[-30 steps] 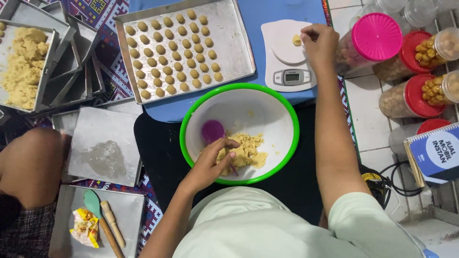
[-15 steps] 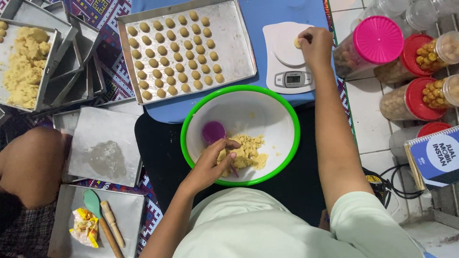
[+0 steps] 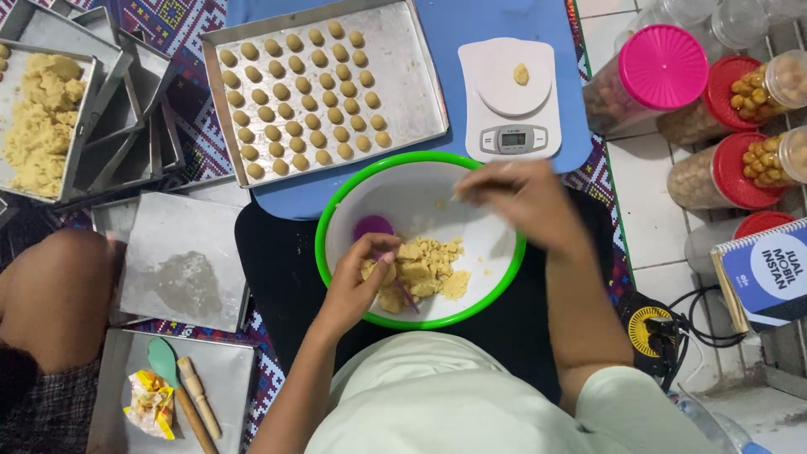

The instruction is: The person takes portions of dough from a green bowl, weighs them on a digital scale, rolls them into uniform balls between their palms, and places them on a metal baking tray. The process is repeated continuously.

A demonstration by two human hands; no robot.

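1. Your right hand (image 3: 525, 197) has come back from the scale (image 3: 511, 97) to the green-rimmed bowl (image 3: 336, 214), fingers loosely curled, empty as far as shows.
2. The dough ball (image 3: 521, 74) it covered earlier now sits alone on the scale's platter.
3. Your left hand (image 3: 357, 282) still pinches the dough (image 3: 420, 269) at the bowl's near edge.

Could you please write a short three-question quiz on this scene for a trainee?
1. True or false: a small dough ball lies on the kitchen scale.
2. Which hand rests on the dough in the green-rimmed bowl? A left hand, B right hand
3. What fills the baking tray?

Key: 1 true. 2 A. 3 rows of dough balls.
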